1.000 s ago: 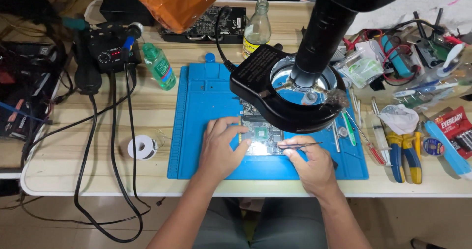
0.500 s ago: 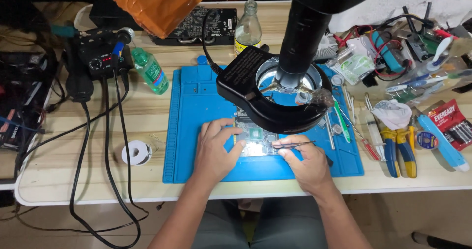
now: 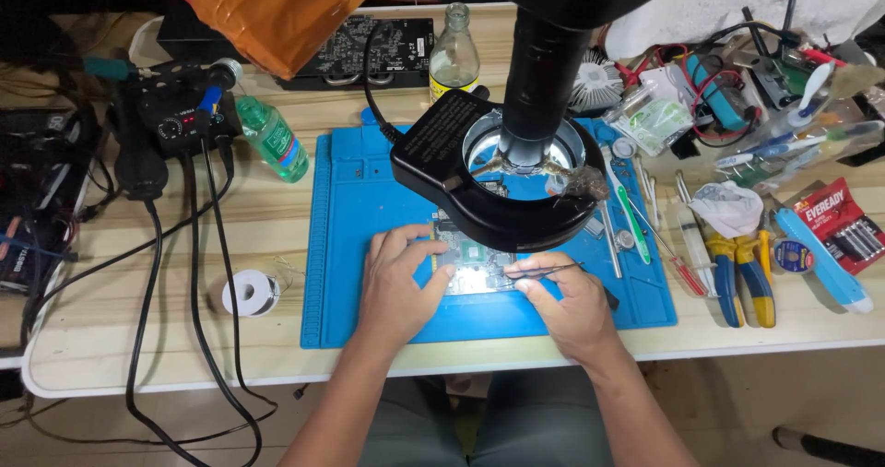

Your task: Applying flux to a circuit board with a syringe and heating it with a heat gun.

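On the pale wooden desk (image 3: 277,209) a blue rubber work mat (image 3: 355,236) lies near the front edge, and on it, towards the mat's front edge, sits a small green circuit board (image 3: 468,266). The left hand (image 3: 396,284) rests flat on the mat with its fingers curled loosely and its fingertips pressing the board's left side. The right hand (image 3: 570,308) is just right of the board, closed in a pinch around a pair of thin dark metal tweezers (image 3: 544,268) whose tips point left and reach over the board's right edge. Whether the tips touch the board cannot be told.

Above the board hangs a black ring lamp (image 3: 442,167) round the dark column of a microscope (image 3: 544,70), hiding the board's rear part.

Left of the mat, near the front edge, lies a white spool of solder wire (image 3: 247,293). Further back a green plastic bottle (image 3: 272,138) lies tilted beside a black soldering station (image 3: 175,117), whose black cables (image 3: 198,273) run over the front edge. A clear glass bottle (image 3: 454,54) stands at the rear edge. Right of the mat lie pliers with blue and yellow handles (image 3: 745,283), a crumpled white tissue (image 3: 728,207) and a red pack of batteries (image 3: 839,223). An orange plastic bag (image 3: 277,6) hangs over the rear left part.
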